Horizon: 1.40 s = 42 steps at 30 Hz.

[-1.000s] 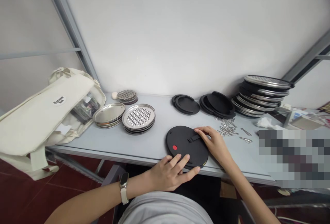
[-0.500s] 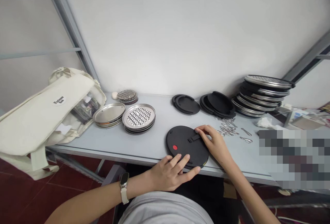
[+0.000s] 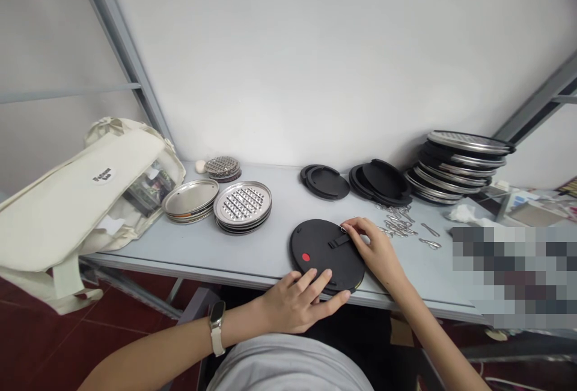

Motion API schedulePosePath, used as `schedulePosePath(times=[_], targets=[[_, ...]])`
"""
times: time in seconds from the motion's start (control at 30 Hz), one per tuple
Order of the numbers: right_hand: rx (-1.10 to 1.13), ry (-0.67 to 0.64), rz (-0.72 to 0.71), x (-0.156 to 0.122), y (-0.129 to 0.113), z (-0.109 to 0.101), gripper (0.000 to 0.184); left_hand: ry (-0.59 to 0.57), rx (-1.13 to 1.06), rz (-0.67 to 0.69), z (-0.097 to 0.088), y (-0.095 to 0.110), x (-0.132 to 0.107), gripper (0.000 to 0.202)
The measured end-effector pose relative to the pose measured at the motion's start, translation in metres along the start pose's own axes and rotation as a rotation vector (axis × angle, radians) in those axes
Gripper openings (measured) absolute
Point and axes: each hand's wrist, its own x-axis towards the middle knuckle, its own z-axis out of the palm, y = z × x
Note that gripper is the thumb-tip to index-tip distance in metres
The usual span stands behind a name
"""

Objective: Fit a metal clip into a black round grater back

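A black round disc (image 3: 322,253) with a red dot lies at the table's front edge, its flat face up. My left hand (image 3: 300,301) grips its near rim, with spread fingertips on top and the thumb along the edge. At the disc's far right, my right hand (image 3: 372,247) pinches a small metal wire clip (image 3: 343,229) beside the disc's strap-like tab (image 3: 339,241). The fingers cover most of that clip. Several similar metal clips (image 3: 399,221) are scattered just beyond my right hand.
Metal grater discs (image 3: 243,203) and plain metal discs (image 3: 192,197) are stacked on the left, beside a cream bag (image 3: 81,193). Small grater discs (image 3: 223,167) lie behind. Black discs (image 3: 330,182) and black rings (image 3: 386,182) rest near the wall. A tall stack (image 3: 464,166) stands right.
My right fingertips have shifted very slightly at the wire clip. My left hand and the disc stay in place.
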Motion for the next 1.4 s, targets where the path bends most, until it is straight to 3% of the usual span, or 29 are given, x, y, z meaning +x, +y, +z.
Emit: schedulePosePath(times=[0.6,1.4], targets=[[-0.044,-0.023,0.081,-0.0025,-0.0056,-0.0013,0.027,0.006,-0.008,-0.002,0.0,-0.0004,-0.0003,0.057],[-0.2,0.009,0.027,-0.0037,-0.0061,0.0049,0.034,0.047,0.008,-0.012,0.0002,0.0,0.0016,0.058]])
